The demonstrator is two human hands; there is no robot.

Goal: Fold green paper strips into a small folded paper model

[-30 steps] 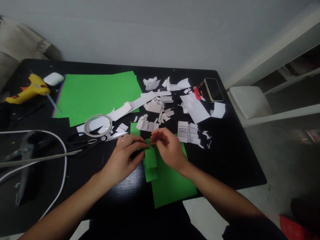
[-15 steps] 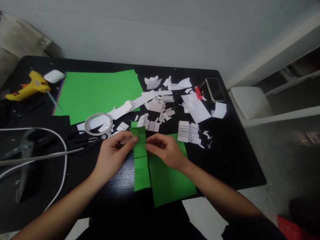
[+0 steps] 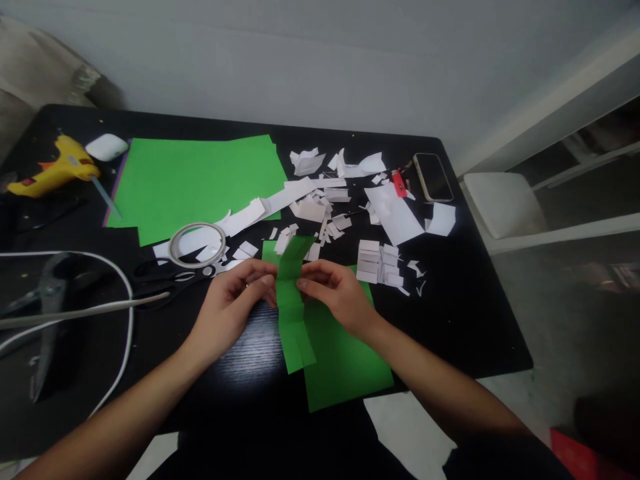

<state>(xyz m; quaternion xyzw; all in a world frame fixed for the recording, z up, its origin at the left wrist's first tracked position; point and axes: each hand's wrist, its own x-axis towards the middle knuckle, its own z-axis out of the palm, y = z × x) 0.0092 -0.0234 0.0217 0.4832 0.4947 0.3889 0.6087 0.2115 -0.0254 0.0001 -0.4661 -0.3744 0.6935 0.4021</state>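
A creased green paper strip (image 3: 291, 310) stands lengthwise between my two hands, with fold lines across it and its top part bent up. My left hand (image 3: 235, 303) has its fingers closed at the strip's left edge. On the opposite edge, my right hand (image 3: 337, 297) pinches the strip between thumb and fingers; some fingertips are hidden behind it. Beneath lies a green sheet of paper (image 3: 345, 367), partly covered by the strip and my right hand. Black-handled scissors (image 3: 185, 277) rest just left of my left hand.
White paper scraps (image 3: 310, 208) litter the table's middle. Large green sheets (image 3: 200, 173) and a tape roll (image 3: 173, 247) lie left of them. A yellow glue gun (image 3: 65, 167), pliers (image 3: 50, 293) and white cable (image 3: 131, 320) occupy the left side. A phone (image 3: 434, 179) sits at back right.
The green strip has shifted slightly right and turned in my fingers. Its top now leans right, and a lengthwise crease shows at its lower end. My left thumb has moved off its face to the edge.
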